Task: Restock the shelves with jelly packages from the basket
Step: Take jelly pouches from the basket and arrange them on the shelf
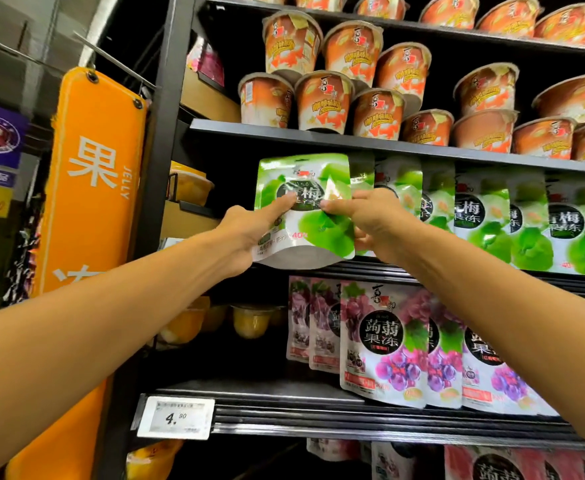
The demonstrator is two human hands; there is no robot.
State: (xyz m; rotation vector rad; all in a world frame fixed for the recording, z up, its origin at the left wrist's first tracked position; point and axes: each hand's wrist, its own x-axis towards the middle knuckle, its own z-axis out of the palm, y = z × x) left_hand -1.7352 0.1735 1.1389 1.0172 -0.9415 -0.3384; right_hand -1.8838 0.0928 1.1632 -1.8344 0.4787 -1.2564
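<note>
A green plum jelly pouch stands at the left end of the green row on the middle shelf. My left hand grips its left side, thumb across the front label. My right hand pinches its right edge, thumb on the front and fingers behind. More green jelly pouches stand in a row to its right. The basket is out of view.
Orange jelly cups are stacked on the shelf above. Purple grape jelly pouches fill the shelf below, with yellow fruit cups at their left. An orange hanging sign and the black upright lie left. A price tag sits low.
</note>
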